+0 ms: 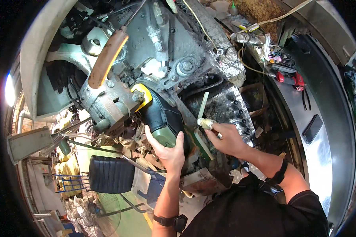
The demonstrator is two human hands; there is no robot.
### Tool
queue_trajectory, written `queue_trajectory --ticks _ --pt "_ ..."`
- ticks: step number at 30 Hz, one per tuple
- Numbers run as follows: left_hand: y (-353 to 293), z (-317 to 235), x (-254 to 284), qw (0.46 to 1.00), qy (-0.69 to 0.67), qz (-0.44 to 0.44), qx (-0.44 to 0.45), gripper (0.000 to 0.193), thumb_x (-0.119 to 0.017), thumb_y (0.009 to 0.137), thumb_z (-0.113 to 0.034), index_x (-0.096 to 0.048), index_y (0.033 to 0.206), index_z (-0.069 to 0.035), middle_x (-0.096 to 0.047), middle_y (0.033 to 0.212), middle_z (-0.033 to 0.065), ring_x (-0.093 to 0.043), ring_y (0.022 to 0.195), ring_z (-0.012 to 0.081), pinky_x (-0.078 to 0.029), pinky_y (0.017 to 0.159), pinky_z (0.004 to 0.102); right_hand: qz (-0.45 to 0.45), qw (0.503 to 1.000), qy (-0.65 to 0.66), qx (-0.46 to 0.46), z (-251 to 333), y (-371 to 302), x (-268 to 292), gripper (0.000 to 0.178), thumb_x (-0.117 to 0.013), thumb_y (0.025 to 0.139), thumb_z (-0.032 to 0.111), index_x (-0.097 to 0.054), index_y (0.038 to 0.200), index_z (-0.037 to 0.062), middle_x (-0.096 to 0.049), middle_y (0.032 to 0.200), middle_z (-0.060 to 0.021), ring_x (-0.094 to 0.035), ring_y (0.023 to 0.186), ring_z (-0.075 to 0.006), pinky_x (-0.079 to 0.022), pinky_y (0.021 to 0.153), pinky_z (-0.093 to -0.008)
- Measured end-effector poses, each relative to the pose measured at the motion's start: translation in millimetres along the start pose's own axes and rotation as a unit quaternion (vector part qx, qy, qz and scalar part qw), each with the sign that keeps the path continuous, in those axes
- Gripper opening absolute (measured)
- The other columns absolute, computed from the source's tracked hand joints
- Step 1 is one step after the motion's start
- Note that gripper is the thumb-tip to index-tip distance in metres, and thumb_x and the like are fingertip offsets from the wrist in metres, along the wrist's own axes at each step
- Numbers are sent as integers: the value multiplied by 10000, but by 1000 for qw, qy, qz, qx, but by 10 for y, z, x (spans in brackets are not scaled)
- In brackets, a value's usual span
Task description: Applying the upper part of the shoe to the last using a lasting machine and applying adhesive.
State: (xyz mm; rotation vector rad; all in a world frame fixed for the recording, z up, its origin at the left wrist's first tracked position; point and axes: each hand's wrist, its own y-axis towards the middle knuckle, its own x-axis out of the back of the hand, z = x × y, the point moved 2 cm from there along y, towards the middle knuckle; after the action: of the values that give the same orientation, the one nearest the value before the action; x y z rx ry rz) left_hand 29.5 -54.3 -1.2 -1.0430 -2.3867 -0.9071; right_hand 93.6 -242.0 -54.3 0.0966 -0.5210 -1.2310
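Note:
A dark shoe (159, 106) with a smooth black upper and a greenish end sits against the machine. My left hand (169, 153) is wrapped around that greenish end, thumb on one side and fingers on the other. A yellow piece (143, 96) shows at the shoe's far end, against a worn metal machine head (107, 104). To the right, my right hand (228, 138) is closed, with a pale, narrow stick (203, 103) rising from its fingertips. Yellowish-white wrapping covers the spot where they meet; whether it is on a finger or the stick, I cannot tell.
A lever with a worn brown-and-yellow handle (108, 59) stands over the machine at left. On the metal bench at right lie a phone (312, 128) and a red power tool (290, 79). A black padded seat (111, 174) and a fan (93, 207) are at lower left.

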Motion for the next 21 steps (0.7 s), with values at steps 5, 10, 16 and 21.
queue_trajectory --ticks 5,10,16,21 --pt "-3 -28 -4 1000 22 -3 2 1005 -836 766 -88 -212 1552 -49 -435 1426 247 -507 1232 333 -394 1061 415 -18 1000 5 23 14 10 18 267 -686 891 70 -701 1154 30 -676 754 -176 -675 614 -282 -499 548 -350" --pt "4 -72 2 999 -11 13 30 1003 -834 763 -87 -204 1536 21 -338 1515 287 -339 1422 396 -246 1181 438 -19 1000 1 20 33 18 29 255 -691 883 71 -707 1133 28 -664 726 -177 -661 589 -293 -486 531 -357" --pt "-9 -61 4 1000 -4 -5 11 1011 -833 772 -97 -186 1533 52 -323 1526 290 -326 1432 394 -242 1184 432 -34 999 -4 35 88 33 54 215 -691 884 96 -692 1084 17 -679 741 -188 -678 633 -351 -519 544 -416" --pt "-15 -26 54 1000 18 -16 -4 944 -829 802 -165 -244 1516 33 -401 1462 265 -458 1304 361 -329 1114 421 -64 996 1 62 120 26 26 172 -701 868 66 -710 1019 -14 -659 704 -192 -658 569 -310 -487 510 -364"
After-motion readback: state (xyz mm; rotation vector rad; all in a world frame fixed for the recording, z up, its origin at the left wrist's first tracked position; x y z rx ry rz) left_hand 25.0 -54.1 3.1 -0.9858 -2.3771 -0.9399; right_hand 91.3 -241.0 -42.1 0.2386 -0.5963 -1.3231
